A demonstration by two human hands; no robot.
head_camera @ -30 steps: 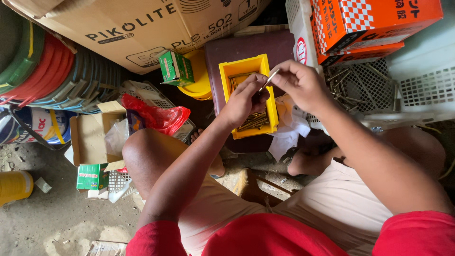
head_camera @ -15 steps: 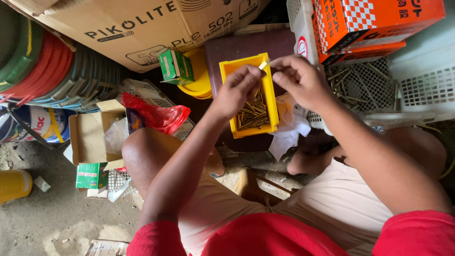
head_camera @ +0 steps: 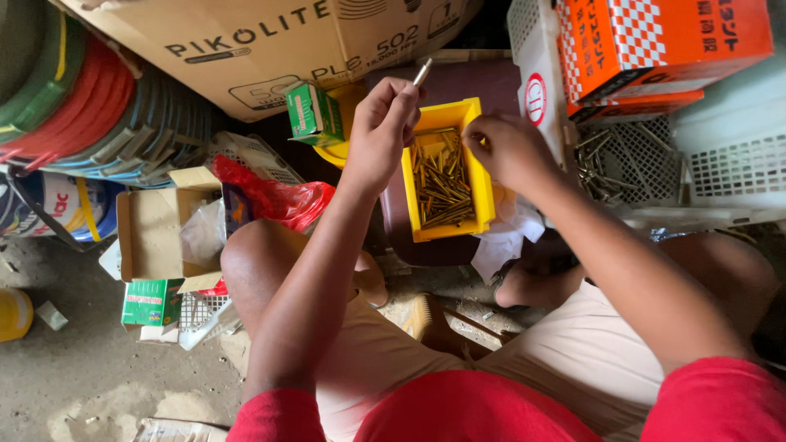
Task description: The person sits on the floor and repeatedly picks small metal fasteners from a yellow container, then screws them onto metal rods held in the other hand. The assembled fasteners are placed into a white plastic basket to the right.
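A yellow plastic bin holding several brass-coloured screws rests on a dark maroon box in front of me. My left hand is raised at the bin's left edge and pinches a silver screw that points up and away. My right hand hovers over the bin's right rim with its fingers curled together; whether they hold anything is hidden.
A white mesh tray with loose long screws sits at the right under orange boxes. A large cardboard carton, small green boxes, a red plastic bag, an open cardboard box and stacked coloured rings lie left.
The two hands, together over the bin with the screw between them, have separated. My left hand lifted the silver screw up and left; my right hand dropped to the bin's right rim.
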